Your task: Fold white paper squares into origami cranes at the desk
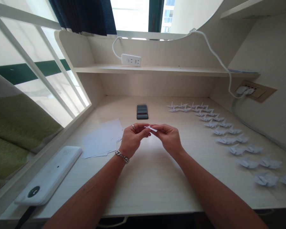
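A small folded piece of white paper [152, 128] is pinched between both hands above the middle of the desk. My left hand [132, 137], with a ring and a chain bracelet, closes on its left end. My right hand [168, 136] grips the other end between thumb and fingers. The fingers cover much of the paper, so its full shape is hidden. Several white paper sheets [101, 140] lie loosely overlapped on the desk left of my left hand. To the right, several folded paper cranes [225, 140] stand in rows running toward the near right corner.
A dark phone-like device [142, 112] lies beyond my hands. The long white device [51, 175] with a black cable sits at the left edge. On the shelf [157, 69] rests a white power strip [131, 60]. A white cable [219, 58] hangs down to the wall socket [257, 90].
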`<move>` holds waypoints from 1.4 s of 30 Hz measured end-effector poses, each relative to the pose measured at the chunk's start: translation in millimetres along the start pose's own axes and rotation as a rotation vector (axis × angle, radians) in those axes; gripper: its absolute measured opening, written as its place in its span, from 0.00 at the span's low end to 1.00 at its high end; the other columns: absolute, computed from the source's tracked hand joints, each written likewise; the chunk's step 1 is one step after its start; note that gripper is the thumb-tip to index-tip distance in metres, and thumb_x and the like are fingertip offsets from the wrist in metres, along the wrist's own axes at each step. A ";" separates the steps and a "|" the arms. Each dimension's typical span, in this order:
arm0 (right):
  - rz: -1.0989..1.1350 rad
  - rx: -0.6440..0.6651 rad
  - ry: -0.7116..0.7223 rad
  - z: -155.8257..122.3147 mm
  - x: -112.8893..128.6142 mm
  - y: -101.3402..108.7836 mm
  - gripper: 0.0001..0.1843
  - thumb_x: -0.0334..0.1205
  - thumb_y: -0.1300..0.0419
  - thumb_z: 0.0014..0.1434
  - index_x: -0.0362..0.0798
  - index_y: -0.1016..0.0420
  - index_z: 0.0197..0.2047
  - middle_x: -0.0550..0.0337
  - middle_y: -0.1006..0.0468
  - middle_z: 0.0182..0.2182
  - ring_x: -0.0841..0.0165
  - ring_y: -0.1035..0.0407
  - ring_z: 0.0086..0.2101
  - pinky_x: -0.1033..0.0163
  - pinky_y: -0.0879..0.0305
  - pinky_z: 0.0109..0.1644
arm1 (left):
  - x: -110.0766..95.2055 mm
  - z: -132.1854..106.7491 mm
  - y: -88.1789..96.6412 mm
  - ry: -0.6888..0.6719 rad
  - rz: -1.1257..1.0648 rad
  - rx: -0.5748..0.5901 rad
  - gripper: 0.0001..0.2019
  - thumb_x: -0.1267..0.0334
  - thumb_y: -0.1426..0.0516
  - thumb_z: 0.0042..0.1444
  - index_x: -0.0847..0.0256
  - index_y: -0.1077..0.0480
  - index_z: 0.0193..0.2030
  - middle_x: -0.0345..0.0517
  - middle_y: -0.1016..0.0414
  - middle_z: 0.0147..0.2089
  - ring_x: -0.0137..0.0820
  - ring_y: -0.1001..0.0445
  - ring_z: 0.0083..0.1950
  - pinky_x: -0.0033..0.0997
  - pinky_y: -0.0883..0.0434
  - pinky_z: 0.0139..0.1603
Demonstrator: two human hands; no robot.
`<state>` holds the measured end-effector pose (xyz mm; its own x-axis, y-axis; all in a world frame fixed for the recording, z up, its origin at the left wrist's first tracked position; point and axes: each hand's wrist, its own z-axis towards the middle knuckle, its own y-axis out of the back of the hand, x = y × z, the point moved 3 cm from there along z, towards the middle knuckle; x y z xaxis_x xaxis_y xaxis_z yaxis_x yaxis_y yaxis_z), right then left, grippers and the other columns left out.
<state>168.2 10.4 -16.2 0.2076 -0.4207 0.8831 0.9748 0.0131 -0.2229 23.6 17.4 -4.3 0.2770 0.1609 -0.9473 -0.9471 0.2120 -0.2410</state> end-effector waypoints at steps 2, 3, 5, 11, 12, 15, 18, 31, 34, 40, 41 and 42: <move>0.006 -0.001 -0.006 -0.1 -0.2 -0.1 0.07 0.36 0.30 0.46 0.50 0.19 0.32 0.57 0.17 0.36 0.62 0.23 0.39 0.55 0.26 0.46 | 0.0 0.1 -0.1 -0.004 -0.006 -0.001 0.12 0.63 0.33 0.45 0.64 0.23 0.38 0.45 0.21 0.29 0.28 0.24 0.30 0.30 0.27 0.36; 0.009 -0.002 -0.010 -0.1 -0.5 -0.2 0.07 0.37 0.30 0.46 0.50 0.19 0.32 0.57 0.17 0.36 0.62 0.23 0.39 0.54 0.26 0.46 | 0.0 0.2 -0.1 -0.007 -0.009 0.000 0.12 0.64 0.33 0.45 0.64 0.23 0.38 0.45 0.21 0.29 0.28 0.24 0.30 0.29 0.27 0.36; 0.015 -0.001 -0.021 0.1 -1.2 -0.2 0.08 0.38 0.29 0.45 0.50 0.19 0.32 0.57 0.17 0.36 0.61 0.23 0.39 0.54 0.26 0.46 | 0.0 0.3 -0.2 -0.013 -0.016 0.003 0.12 0.64 0.33 0.45 0.64 0.23 0.38 0.45 0.21 0.29 0.27 0.25 0.30 0.29 0.27 0.35; 0.016 0.005 -0.025 1.0 -1.8 0.8 0.08 0.39 0.29 0.45 0.50 0.18 0.32 0.56 0.17 0.36 0.61 0.23 0.38 0.53 0.26 0.46 | 0.2 0.9 0.4 -0.007 -0.033 0.010 0.13 0.66 0.32 0.43 0.64 0.23 0.38 0.45 0.21 0.29 0.27 0.25 0.30 0.29 0.28 0.36; 0.011 0.005 -0.022 1.0 -1.5 1.1 0.08 0.39 0.29 0.45 0.50 0.18 0.32 0.56 0.17 0.36 0.61 0.23 0.39 0.53 0.26 0.46 | 0.2 1.0 0.5 -0.003 -0.036 0.016 0.14 0.66 0.32 0.43 0.64 0.23 0.38 0.45 0.21 0.29 0.27 0.25 0.30 0.29 0.28 0.36; 0.004 0.004 -0.013 0.8 -0.1 1.3 0.07 0.39 0.30 0.46 0.50 0.18 0.32 0.57 0.17 0.36 0.61 0.23 0.39 0.53 0.26 0.46 | 0.3 1.2 0.8 0.003 -0.038 0.026 0.15 0.66 0.32 0.43 0.64 0.23 0.39 0.45 0.21 0.30 0.28 0.25 0.30 0.29 0.28 0.36; 0.019 0.001 -0.024 0.2 0.8 0.3 0.08 0.39 0.29 0.45 0.50 0.19 0.32 0.57 0.17 0.36 0.61 0.23 0.39 0.52 0.26 0.47 | 0.0 1.2 1.2 0.006 -0.022 0.021 0.14 0.65 0.32 0.44 0.64 0.23 0.39 0.45 0.21 0.30 0.28 0.25 0.31 0.30 0.28 0.37; -0.040 0.010 0.001 -0.9 0.6 1.6 0.08 0.39 0.30 0.46 0.51 0.18 0.33 0.57 0.17 0.38 0.60 0.24 0.41 0.52 0.27 0.48 | 2.0 0.1 1.7 0.054 -0.063 0.046 0.14 0.65 0.34 0.45 0.64 0.24 0.41 0.47 0.21 0.34 0.30 0.24 0.35 0.32 0.28 0.42; -0.149 0.022 0.038 -2.9 3.4 1.9 0.06 0.38 0.32 0.49 0.52 0.18 0.34 0.57 0.18 0.40 0.60 0.24 0.42 0.52 0.29 0.51 | 2.7 -0.1 2.4 0.085 -0.077 0.018 0.13 0.64 0.35 0.46 0.65 0.24 0.40 0.48 0.21 0.34 0.30 0.24 0.35 0.34 0.27 0.43; -0.254 0.053 0.080 -4.9 7.7 3.3 0.07 0.38 0.34 0.52 0.53 0.18 0.36 0.58 0.18 0.41 0.60 0.25 0.44 0.51 0.31 0.54 | 2.5 0.2 2.0 0.100 -0.043 -0.030 0.12 0.62 0.37 0.49 0.66 0.23 0.38 0.50 0.20 0.34 0.32 0.23 0.34 0.35 0.26 0.42; -0.256 0.062 0.078 -4.4 7.8 3.7 0.07 0.37 0.34 0.52 0.53 0.18 0.36 0.57 0.19 0.42 0.60 0.26 0.45 0.52 0.32 0.54 | 2.6 0.6 2.2 0.096 -0.024 -0.042 0.12 0.62 0.37 0.48 0.66 0.22 0.38 0.50 0.20 0.33 0.32 0.23 0.34 0.35 0.26 0.42; -0.250 0.074 0.070 -3.7 7.7 4.2 0.08 0.37 0.35 0.52 0.53 0.18 0.37 0.56 0.20 0.45 0.60 0.26 0.47 0.52 0.32 0.54 | 2.7 1.1 2.7 0.092 -0.002 -0.057 0.12 0.63 0.37 0.48 0.66 0.22 0.39 0.50 0.20 0.33 0.31 0.23 0.33 0.35 0.25 0.42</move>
<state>173.5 3.8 -11.8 -0.0436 -0.4810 0.8756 0.9989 -0.0339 0.0311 22.0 19.5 -7.2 0.2655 0.0710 -0.9615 -0.9550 0.1564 -0.2522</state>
